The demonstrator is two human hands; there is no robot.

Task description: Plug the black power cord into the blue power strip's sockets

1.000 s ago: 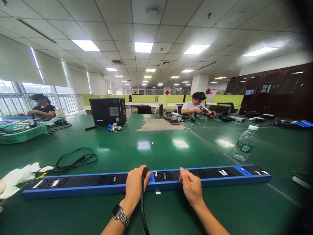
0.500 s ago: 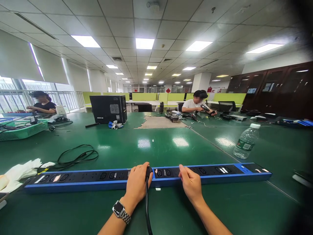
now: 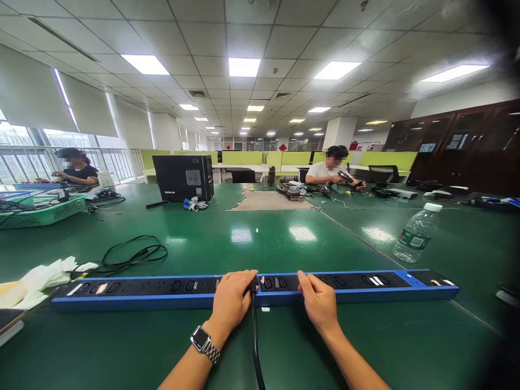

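Two hands are counted at bottom centre, with one long, straight power strip (image 3: 280, 295) laid between lower left and lower right. One black plug (image 3: 254, 285) is gripped by the left hand (image 3: 232, 299) at the strip's middle; whether it is seated cannot be told. One thick, smooth cable (image 3: 255, 336) is led from it to the bottom edge. The right hand (image 3: 320, 301) is held loosely closed, its fingers curled beside the strip. The strip is edged in blue and faced in black. One clear plastic bottle (image 3: 416, 236) is noted at right, on the glossy green table (image 3: 219, 249).
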